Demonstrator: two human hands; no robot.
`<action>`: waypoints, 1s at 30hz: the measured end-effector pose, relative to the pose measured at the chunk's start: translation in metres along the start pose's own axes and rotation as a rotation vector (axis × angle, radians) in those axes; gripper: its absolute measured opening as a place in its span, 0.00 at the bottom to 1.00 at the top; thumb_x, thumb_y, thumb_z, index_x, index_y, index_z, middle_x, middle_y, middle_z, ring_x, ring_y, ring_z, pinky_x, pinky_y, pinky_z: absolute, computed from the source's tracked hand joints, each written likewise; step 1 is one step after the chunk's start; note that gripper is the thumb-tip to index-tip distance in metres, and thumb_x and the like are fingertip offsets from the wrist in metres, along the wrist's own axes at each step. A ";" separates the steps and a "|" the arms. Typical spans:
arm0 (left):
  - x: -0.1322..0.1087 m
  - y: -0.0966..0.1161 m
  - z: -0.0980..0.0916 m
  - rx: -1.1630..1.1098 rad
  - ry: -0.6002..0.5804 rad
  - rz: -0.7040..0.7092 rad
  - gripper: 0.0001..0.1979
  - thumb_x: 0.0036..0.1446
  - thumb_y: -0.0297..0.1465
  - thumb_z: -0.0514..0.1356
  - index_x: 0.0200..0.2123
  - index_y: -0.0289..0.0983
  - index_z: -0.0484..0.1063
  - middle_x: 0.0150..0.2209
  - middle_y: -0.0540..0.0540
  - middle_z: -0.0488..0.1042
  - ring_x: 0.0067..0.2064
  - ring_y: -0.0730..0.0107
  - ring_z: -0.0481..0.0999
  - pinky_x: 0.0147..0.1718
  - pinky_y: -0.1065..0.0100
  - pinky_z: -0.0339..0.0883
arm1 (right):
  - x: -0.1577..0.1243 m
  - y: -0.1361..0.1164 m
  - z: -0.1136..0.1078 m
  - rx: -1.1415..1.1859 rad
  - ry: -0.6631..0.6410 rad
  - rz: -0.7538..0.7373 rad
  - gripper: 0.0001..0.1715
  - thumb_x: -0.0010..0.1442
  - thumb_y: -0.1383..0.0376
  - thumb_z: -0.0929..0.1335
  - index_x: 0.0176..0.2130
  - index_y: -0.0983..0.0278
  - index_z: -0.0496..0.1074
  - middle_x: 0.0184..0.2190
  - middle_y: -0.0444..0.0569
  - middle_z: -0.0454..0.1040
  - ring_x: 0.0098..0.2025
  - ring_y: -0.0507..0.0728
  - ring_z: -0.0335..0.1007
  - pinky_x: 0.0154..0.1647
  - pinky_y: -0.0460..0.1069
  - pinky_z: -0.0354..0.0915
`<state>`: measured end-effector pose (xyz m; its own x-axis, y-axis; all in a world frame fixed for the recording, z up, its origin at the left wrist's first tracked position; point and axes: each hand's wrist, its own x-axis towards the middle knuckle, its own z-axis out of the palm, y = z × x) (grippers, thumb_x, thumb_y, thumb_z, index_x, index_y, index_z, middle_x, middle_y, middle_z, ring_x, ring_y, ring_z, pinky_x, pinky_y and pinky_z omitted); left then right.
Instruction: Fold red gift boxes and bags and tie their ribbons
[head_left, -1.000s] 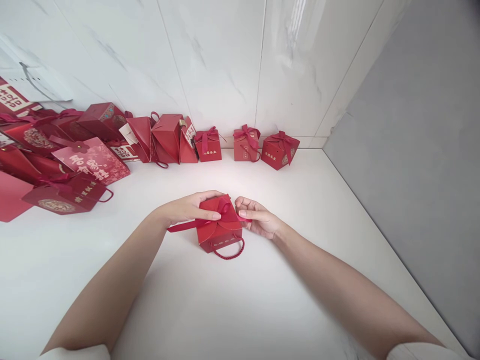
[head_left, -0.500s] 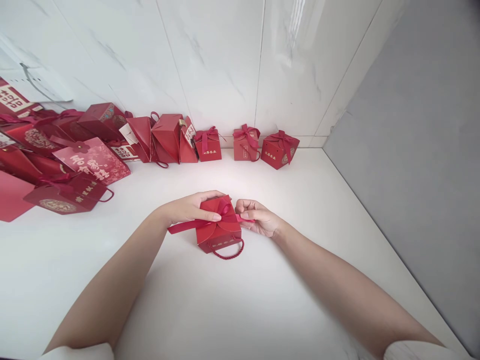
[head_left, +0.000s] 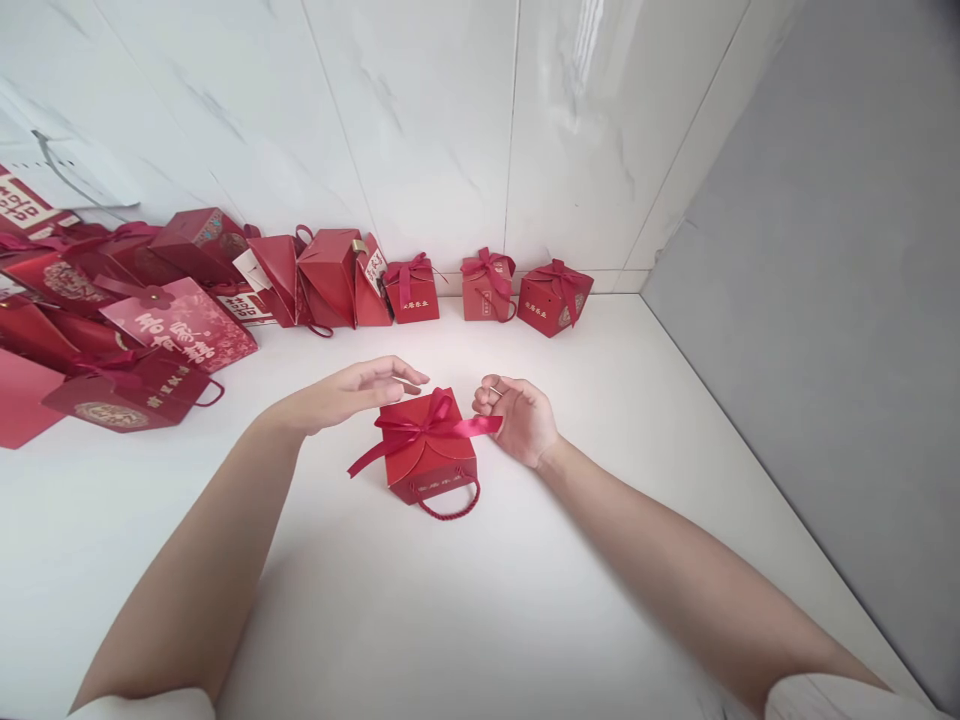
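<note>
A red gift box (head_left: 431,475) with gold lettering stands on the white table in front of me. On its lid lies a tied pink-red ribbon bow (head_left: 426,428), one tail hanging off to the left and the other reaching right. A twisted cord handle (head_left: 454,515) droops from its near side. My left hand (head_left: 356,390) hovers at the box's upper left, fingers stretched and holding nothing. To the right of the box is my right hand (head_left: 519,418), palm turned up and fingers loosely curled apart, empty; the ribbon's right tail ends by its palm.
Along the tiled wall (head_left: 420,120) stand three small ribboned boxes: one (head_left: 414,300) beside a faceted red box (head_left: 330,280), one (head_left: 487,297) mid-wall, and one (head_left: 553,303) to the right. Several red boxes and a pink floral box (head_left: 184,325) crowd the left. A grey panel (head_left: 810,300) bounds the right.
My left hand has lifted off the lid and moved left and up. My right hand has let go of the ribbon's right tail and opened. The gift box stays on the table.
</note>
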<state>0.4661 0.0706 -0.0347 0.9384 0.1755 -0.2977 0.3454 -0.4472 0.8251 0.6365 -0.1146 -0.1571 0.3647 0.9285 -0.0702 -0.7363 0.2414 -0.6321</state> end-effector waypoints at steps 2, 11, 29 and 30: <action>-0.007 0.004 -0.006 0.016 0.046 -0.048 0.18 0.58 0.50 0.62 0.42 0.43 0.74 0.64 0.44 0.67 0.64 0.50 0.67 0.63 0.50 0.60 | 0.000 0.001 0.000 -0.057 0.008 -0.010 0.09 0.57 0.58 0.66 0.32 0.61 0.70 0.31 0.48 0.73 0.34 0.56 0.69 0.37 0.51 0.68; -0.021 0.019 -0.009 0.304 -0.109 -0.114 0.15 0.56 0.47 0.64 0.40 0.44 0.72 0.58 0.48 0.72 0.61 0.55 0.69 0.62 0.55 0.60 | -0.007 0.003 0.005 -0.251 -0.166 -0.037 0.11 0.61 0.59 0.66 0.37 0.61 0.77 0.58 0.51 0.74 0.66 0.64 0.62 0.64 0.61 0.59; -0.006 0.025 0.022 0.349 -0.098 -0.008 0.16 0.57 0.46 0.63 0.33 0.39 0.69 0.43 0.48 0.72 0.42 0.66 0.71 0.40 0.68 0.65 | -0.011 0.005 0.007 -0.429 -0.380 -0.031 0.17 0.59 0.56 0.75 0.24 0.62 0.73 0.61 0.47 0.70 0.63 0.63 0.66 0.66 0.58 0.56; -0.005 0.024 0.023 0.341 -0.102 -0.008 0.16 0.56 0.46 0.63 0.33 0.39 0.69 0.44 0.48 0.72 0.42 0.66 0.71 0.41 0.67 0.65 | -0.011 0.004 0.008 -0.412 -0.388 -0.029 0.19 0.59 0.56 0.74 0.22 0.62 0.71 0.60 0.47 0.71 0.62 0.62 0.66 0.66 0.58 0.56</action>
<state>0.4698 0.0388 -0.0247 0.9261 0.0996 -0.3638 0.3206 -0.7160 0.6202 0.6250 -0.1219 -0.1521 0.0880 0.9775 0.1916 -0.4172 0.2109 -0.8840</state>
